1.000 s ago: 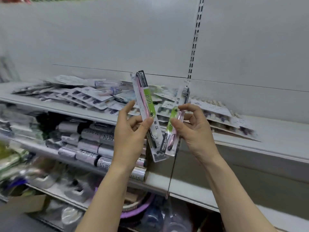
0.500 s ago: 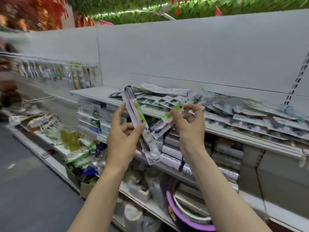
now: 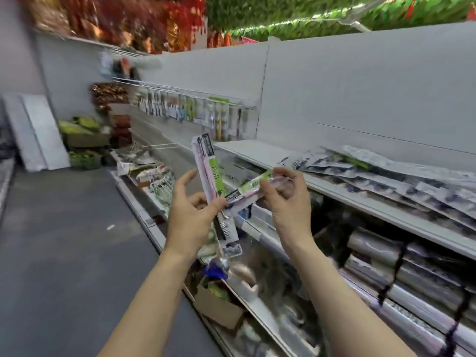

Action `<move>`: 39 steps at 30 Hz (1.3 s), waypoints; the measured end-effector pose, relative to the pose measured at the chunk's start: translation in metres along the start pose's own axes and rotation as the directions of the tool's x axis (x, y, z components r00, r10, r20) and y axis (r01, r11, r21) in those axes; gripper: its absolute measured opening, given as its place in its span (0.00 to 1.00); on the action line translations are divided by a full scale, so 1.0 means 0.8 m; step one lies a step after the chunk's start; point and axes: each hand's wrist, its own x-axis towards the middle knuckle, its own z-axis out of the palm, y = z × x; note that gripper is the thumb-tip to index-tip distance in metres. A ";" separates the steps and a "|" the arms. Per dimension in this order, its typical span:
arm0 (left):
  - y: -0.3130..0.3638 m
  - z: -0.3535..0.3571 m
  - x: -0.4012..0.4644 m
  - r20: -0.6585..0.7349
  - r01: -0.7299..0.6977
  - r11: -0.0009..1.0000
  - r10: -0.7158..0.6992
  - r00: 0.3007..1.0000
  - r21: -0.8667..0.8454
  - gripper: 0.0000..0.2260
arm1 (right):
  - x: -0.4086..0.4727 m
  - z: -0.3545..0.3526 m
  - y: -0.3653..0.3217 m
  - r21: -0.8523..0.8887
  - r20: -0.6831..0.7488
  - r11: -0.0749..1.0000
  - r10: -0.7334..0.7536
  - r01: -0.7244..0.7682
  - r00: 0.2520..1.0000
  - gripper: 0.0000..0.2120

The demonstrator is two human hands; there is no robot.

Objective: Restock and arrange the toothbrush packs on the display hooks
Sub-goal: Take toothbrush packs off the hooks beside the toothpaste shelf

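Left hand (image 3: 189, 217) holds a toothbrush pack (image 3: 209, 176) near its lower half, thumb and fingers curled round it; forefinger stretched up and free. Pack stands nearly upright, top leaning a little left, green label facing the camera, clear lower end showing below the hand

Right hand (image 3: 288, 202) pinches a second pack (image 3: 251, 190) by its right end, fingers curled over the top edge. This pack lies close to level, left end dipping down to meet the first pack just above the left thumb; the two cross there, touching or very near, blur hides which

Both hands raised in front of the shelf (image 3: 260, 154), ahead of its front edge. On the shelf, toward its right end, a loose heap of packs (image 3: 386, 176) lies flat, overlapping, some overhanging the front edge

Farther down the aisle, on the back panel, a hook rail (image 3: 195, 95) carries a row of hanging packs (image 3: 185, 112), packed close; details blurred

Lower shelf under the heap holds silver rolls (image 3: 412, 266) stacked side by side. A cardboard box (image 3: 219, 307) sits at the bottom, at the floor (image 3: 64, 240) edge. Red and green foliage (image 3: 257, 19) runs along the top of the unit
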 end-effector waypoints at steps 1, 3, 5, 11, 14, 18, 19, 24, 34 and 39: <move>-0.009 -0.015 0.027 -0.009 -0.006 1.000 0.006 1.000 0.021 0.32 | 0.018 0.017 0.014 -0.083 0.030 0.996 -0.014 0.017 0.999 0.19; -0.029 -0.044 0.085 -0.008 -0.008 0.997 0.009 1.000 0.076 0.32 | 0.057 0.052 0.043 -0.327 0.057 0.940 -0.085 0.098 0.995 0.23; -0.045 -0.067 0.147 0.010 -0.016 0.993 0.015 1.000 0.115 0.32 | 0.105 0.090 0.071 -0.534 0.100 0.812 -0.217 0.236 0.971 0.22; -0.082 -0.123 0.330 0.071 -0.002 0.985 -0.010 0.997 0.170 0.32 | 0.253 0.200 0.146 -0.656 0.388 0.508 -0.408 0.558 0.827 0.20; -0.107 -0.148 0.393 0.079 0.007 0.986 -0.020 0.997 0.168 0.31 | 0.296 0.247 0.175 -0.621 0.434 0.527 -0.386 0.581 0.814 0.20; -0.150 -0.169 0.462 0.041 0.014 0.995 -0.018 0.999 0.103 0.29 | 0.336 0.307 0.212 -0.691 0.284 0.522 -0.438 0.499 0.853 0.25; -0.161 -0.172 0.479 0.023 0.015 0.996 -0.017 1.000 0.093 0.29 | 0.344 0.322 0.221 -0.695 0.197 0.572 -0.432 0.437 0.880 0.29; -0.208 -0.185 0.566 0.047 0.025 0.999 -0.026 0.999 0.030 0.28 | 0.385 0.404 0.252 -0.234 -0.188 0.972 -0.014 -0.031 0.982 0.41; -0.268 -0.220 0.770 0.353 0.108 0.994 -0.093 0.931 -0.024 0.23 | 0.498 0.518 0.305 0.364 -0.422 0.923 0.284 -0.126 0.861 0.17; -0.293 -0.203 0.822 0.444 0.191 0.977 -0.132 0.886 -0.092 0.14 | 0.522 0.504 0.317 0.271 -0.584 0.961 0.214 -0.061 0.783 0.22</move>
